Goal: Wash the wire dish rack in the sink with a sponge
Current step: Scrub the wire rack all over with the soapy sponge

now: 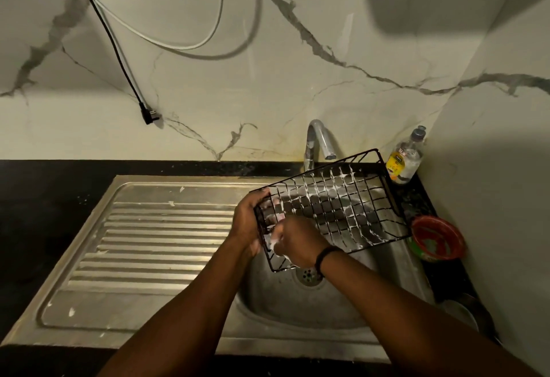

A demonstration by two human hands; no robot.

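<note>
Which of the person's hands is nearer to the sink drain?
The right. The right hand, foamy and working at the near end of the wire rack, sits just above the drain. The left hand grips the rack's left end, farther up and to the left.

1. The sponge was hidden inside the right hand point(293, 242), with only foam showing.
2. The left hand point(247, 221) had its fingertips hidden behind the rack point(333, 207).
3. The bottle point(404, 157) label was too small to read.
4. The drain point(309, 274) was partly covered by the right wrist.
</note>
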